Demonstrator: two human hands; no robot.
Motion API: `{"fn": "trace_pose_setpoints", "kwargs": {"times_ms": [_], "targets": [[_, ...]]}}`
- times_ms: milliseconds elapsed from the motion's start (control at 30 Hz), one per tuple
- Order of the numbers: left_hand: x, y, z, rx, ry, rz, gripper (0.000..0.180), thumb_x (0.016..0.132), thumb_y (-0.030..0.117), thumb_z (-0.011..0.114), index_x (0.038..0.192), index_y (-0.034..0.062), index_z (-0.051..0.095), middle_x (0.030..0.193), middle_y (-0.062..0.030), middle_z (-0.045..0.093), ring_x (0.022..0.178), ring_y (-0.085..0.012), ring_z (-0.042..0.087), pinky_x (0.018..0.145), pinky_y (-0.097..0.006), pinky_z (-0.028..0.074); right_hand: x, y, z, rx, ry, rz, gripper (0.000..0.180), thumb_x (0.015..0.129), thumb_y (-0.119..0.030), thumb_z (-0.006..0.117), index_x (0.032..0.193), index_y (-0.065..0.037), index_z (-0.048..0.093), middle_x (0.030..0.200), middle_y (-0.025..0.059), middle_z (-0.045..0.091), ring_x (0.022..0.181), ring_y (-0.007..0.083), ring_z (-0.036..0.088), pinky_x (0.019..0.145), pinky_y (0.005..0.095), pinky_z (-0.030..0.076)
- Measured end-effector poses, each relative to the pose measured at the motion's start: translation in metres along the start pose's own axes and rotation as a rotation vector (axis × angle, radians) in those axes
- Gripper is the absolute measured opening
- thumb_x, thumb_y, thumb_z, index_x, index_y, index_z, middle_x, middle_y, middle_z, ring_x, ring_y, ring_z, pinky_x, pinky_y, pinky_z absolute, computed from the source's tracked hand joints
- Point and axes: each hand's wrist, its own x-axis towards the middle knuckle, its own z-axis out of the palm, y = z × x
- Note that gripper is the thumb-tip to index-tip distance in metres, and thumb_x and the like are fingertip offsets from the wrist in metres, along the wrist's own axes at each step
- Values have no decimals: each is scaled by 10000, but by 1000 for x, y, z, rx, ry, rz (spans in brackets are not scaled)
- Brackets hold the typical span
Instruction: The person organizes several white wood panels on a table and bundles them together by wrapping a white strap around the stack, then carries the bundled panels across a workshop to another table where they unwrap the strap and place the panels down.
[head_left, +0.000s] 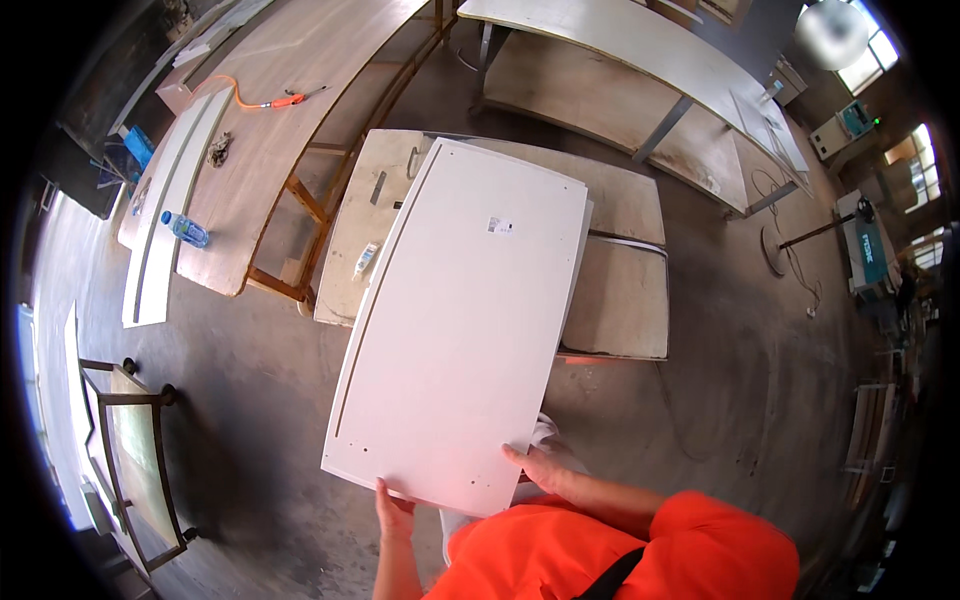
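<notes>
A large white panel (460,320) stretches from my body out over a low worn table (625,310). Small holes dot its near end, a thin groove runs along its left side, and a small label (499,226) is on its far half. My left hand (396,510) grips the near edge, thumb at the top and the other fingers mostly hidden below. At the near right side, my right hand (535,467) is closed on the panel, its thumb on the upper face. The edge of another white board (584,240) shows beneath it on the right.
A small white bottle (365,261) lies on the low table left of the panel. Leftward stands a long workbench (270,150) with a water bottle (185,229), white strips and an orange air tool (288,100). A wheeled rack (140,460) is near left; another long table (600,40) stands behind.
</notes>
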Motion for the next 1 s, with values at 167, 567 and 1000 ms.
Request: {"fn": "trace_pose_setpoints", "kwargs": {"times_ms": [167,567,1000], "targets": [[-43,-37,70,-97,108,4,672,850,552,627,1327,99,494,1290,-74,563,1167,-271,544,955,-423,461,84,-143,-88,-581,377,-234,491,830,-471,711,752,-8,565,740,73,610,670,139,522,598,340,442],[-39,-91,82,-222,257,180,672,821,441,715,1277,-9,514,1232,-146,585,1108,-302,579,883,-455,498,248,-282,-129,-92,345,-196,509,779,-148,769,1130,163,571,1143,214,627,1013,281,624,853,404,510],[-51,-56,104,-234,379,-36,746,775,525,724,1323,74,493,1259,-89,579,1150,-284,552,894,-456,477,293,-391,-125,-1127,593,-702,715,803,-403,737,1311,33,485,1329,213,516,1199,329,528,1007,399,430]]}}
